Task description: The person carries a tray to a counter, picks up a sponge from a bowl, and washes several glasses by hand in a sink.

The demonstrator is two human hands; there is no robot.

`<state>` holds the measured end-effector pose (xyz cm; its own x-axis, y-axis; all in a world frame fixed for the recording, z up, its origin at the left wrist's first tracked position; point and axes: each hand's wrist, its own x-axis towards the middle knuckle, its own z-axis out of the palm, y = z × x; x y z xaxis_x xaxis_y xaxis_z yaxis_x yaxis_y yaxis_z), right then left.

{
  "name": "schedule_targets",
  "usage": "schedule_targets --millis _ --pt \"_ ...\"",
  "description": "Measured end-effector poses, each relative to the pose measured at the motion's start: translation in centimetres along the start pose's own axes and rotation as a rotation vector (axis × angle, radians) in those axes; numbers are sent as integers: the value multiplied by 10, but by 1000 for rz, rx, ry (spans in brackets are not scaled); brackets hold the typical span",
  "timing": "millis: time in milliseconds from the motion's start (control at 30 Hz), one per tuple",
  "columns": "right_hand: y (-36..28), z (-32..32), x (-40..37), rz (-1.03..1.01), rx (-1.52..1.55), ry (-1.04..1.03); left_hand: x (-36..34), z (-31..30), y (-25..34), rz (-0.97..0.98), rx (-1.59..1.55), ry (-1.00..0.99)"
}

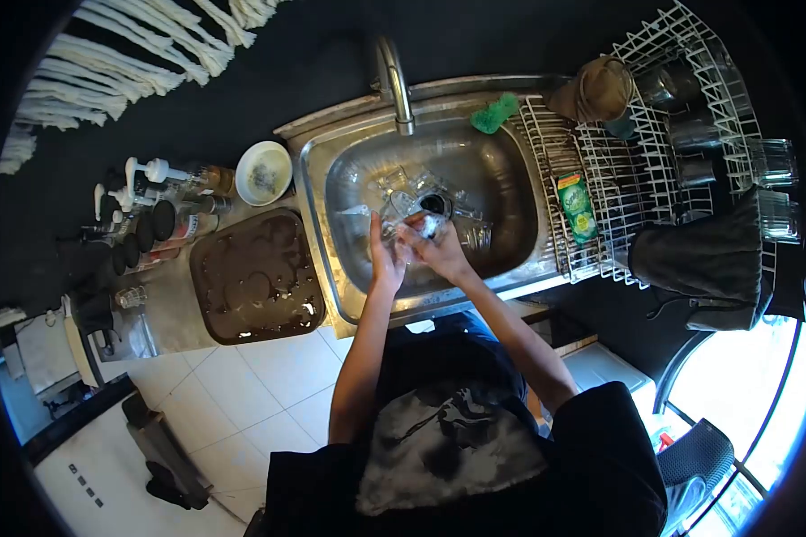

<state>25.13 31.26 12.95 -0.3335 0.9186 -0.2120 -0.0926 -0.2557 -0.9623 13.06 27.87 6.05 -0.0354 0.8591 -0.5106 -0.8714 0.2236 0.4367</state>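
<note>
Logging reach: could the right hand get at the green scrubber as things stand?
Probably yes: the green scrubber lies uncovered at the far right corner of the sink, with nothing evidently blocking the right hand.

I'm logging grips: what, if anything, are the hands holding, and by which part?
Cannot be told: the left hand and right hand are close together, near clear glassware.

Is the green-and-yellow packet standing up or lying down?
Lying down, it appears: the green-and-yellow packet shows its whole printed front from above, flat against the wire rack beside the sink.
</note>
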Motion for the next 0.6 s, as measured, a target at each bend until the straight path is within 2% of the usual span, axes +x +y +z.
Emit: schedule_targets --millis 67,133,200,233,300,333,400,433,467,500,533,567,600 --pt "-24 13 -5 -26 99 28 -6 10 14 25 -39 26" --pt "-54 14 -7 -85 38 183 -13 7 31 27 -70 -19" --pt "-63 3 -2 -186 200 214 -23 25 42 171 115 -148" --pt "-69 6 0 -193 202 206 -30 40 46 193 184 -40" --pt "-78 10 -3 -390 -38 252 -36 62 51 187 177 -37" --pt "-75 13 -6 -391 2 36 -36 69 51 175 169 -31" --pt "-82 16 -13 -397 -510 -61 -32 77 55 199 94 9" --pt "-80 16 -14 -608 -606 -77 -30 78 59 210 -19 26" --pt "-82 16 -15 -614 -603 -80 -27 79 62 222 -133 43" --pt "-83 14 -19 -420 -668 -186 -36 103 70 320 -98 161" --pt "-84 14 -23 -222 -726 -290 -42 115 73 323 -95 162" --pt "-88 16 -28 -298 -754 -207 -45 125 77 327 -94 168" --pt "-89 17 -25 -301 -753 -209 -46 130 77 329 -94 177"
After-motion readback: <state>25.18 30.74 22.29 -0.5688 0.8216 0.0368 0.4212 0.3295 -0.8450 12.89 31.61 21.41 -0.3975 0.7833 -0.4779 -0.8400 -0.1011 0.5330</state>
